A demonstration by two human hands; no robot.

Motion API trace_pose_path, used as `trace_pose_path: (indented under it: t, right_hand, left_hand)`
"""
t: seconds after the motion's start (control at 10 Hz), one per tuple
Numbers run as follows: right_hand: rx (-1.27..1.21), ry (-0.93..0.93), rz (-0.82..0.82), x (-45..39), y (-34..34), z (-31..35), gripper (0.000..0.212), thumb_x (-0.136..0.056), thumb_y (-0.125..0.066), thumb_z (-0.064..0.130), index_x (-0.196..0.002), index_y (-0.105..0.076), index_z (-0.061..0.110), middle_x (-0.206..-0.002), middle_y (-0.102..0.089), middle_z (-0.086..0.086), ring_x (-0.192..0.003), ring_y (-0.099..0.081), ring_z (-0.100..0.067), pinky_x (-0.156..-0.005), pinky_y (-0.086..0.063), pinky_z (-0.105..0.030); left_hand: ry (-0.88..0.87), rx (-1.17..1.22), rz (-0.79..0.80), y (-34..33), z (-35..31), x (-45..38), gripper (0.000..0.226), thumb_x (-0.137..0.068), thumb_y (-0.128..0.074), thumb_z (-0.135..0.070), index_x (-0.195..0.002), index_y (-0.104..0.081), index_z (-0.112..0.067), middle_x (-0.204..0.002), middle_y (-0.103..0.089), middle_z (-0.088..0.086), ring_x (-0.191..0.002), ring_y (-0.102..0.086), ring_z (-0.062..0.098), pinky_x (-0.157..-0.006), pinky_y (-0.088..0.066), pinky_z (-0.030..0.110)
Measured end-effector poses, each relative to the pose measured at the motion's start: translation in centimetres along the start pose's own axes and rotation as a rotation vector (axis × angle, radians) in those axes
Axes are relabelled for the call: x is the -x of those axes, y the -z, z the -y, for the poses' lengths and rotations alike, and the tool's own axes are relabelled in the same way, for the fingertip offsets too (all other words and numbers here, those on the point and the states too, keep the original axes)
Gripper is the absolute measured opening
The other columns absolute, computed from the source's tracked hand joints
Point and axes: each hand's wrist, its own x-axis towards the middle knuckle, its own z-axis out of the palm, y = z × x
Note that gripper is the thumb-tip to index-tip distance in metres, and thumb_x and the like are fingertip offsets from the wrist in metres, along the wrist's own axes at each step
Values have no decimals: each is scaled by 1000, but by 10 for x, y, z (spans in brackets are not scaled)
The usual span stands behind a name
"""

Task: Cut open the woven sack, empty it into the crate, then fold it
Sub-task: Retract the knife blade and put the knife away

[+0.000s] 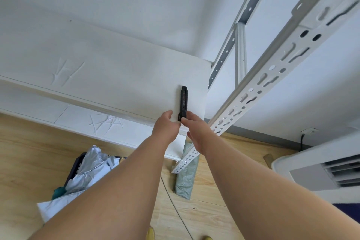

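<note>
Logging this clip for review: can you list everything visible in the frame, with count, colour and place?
Utility knife: one, black, on the white shelf, near its right front corner.
Shelf board: one, white, upper level of the rack.
Lower shelf board: one, white, beneath the upper one.
Rack uprights: several, white slotted metal, right side.
Crate: one, dark, on the floor at lower left, holding pale wrapped items.
Green sack: one, on the floor by the rack leg.
Floor: light wood.
White appliance: one, lower right.
Left hand: at the shelf edge, beside the knife.
Right hand: fingertips at the knife's near end.
</note>
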Motion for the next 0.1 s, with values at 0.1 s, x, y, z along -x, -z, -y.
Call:
trace_pose_path:
  t: [0.1]
  right_hand:
    - [25, 45, -4, 18, 1, 2, 55, -98, -53, 22, -150, -36, 25, -153, -40, 5, -141, -36, -16, -118, -28, -40]
  left_hand:
    - [-13, -158, -27, 5, -4, 10, 58, -96, -51, -19, -150, -31, -17, -152, -38, 3, -135, -42, 23, -104, -38, 33]
